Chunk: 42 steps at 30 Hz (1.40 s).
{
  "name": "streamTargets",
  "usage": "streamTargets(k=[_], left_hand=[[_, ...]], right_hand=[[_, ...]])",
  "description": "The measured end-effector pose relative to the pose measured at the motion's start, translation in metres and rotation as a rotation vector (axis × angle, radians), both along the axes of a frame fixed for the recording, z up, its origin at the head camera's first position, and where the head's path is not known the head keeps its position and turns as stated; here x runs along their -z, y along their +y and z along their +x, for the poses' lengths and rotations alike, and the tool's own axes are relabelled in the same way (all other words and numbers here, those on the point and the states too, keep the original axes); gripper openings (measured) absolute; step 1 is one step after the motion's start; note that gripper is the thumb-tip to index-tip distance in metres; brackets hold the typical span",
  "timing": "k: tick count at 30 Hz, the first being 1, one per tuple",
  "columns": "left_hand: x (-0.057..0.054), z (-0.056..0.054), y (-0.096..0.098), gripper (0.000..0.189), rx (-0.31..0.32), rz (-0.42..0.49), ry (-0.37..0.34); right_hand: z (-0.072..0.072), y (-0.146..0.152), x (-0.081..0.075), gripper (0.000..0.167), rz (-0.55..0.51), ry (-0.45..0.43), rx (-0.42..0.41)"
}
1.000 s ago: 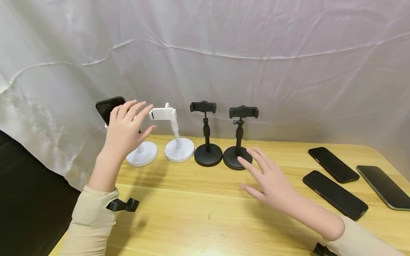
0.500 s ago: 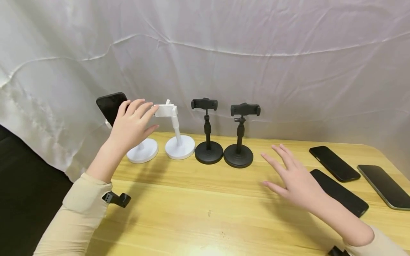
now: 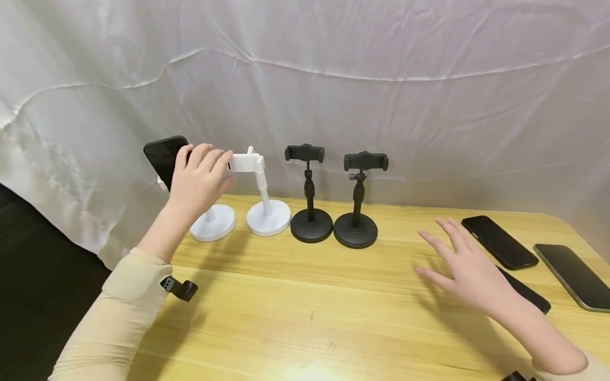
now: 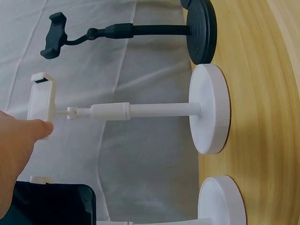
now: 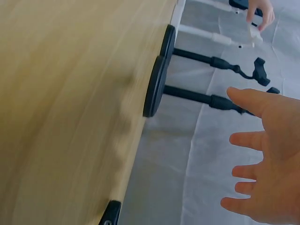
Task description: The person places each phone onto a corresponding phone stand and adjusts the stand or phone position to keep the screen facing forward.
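Head view, left hand (image 3: 199, 177): left of centre, fingers bent, thumb and fingertips pinching the left end of a white plastic clamp (image 3: 245, 163) atop a white round-based stand (image 3: 268, 217).
Mounted phone: a black rectangular phone (image 3: 164, 153), tilted, upper left, on the other white stand (image 3: 213, 225), partly behind that hand.
Black stands: 2 black round-based stands (image 3: 311, 225), upright, mid-frame.
Right hand (image 3: 469, 270): right of centre, fingers spread wide, holding nothing, above the yellow wooden table (image 3: 305, 296).
Loose phones: 3 flat dark phones (image 3: 500, 242) at the right, 1 partly hidden by the right hand and forearm.
Left wrist view: thumb at the left edge, overlapping the clamp's lower end; mounted phone at lower left.
Right wrist view: open right hand at lower right; left hand at the clamp, upper right.
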State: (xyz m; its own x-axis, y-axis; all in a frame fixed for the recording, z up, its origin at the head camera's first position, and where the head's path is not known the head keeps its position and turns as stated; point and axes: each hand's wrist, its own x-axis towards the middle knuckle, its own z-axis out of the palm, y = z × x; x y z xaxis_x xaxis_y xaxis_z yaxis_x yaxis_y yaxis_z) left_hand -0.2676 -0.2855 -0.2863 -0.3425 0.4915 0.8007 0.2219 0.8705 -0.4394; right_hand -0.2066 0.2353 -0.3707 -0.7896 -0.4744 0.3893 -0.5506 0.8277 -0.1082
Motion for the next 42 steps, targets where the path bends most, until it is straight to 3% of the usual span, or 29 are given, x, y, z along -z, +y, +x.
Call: streamTargets(k=[8, 15, 29, 34, 42], left_hand=[[0.008, -0.009, 0.002, 0.038, -0.046, 0.065, 0.033], [0.014, -0.01, 0.0, 0.036, -0.036, 0.14, 0.06], [0.024, -0.01, 0.005, 0.034, -0.022, 0.291, 0.052], [0.027, -0.012, 0.009, 0.034, -0.018, 0.323, 0.03], [0.028, -0.01, 0.016, 0.036, -0.034, 0.345, -0.001]], right_hand=[[-0.007, 0.02, -0.002, 0.074, 0.02, 0.005, 0.05], [-0.018, 0.03, -0.001, 0.073, 0.016, -0.056, 0.071], [-0.033, 0.046, 0.006, 0.071, 0.047, -0.048, 0.09], [-0.034, 0.055, 0.01, 0.072, 0.074, -0.107, 0.102], [-0.033, 0.066, 0.019, 0.074, 0.15, -0.281, 0.121]])
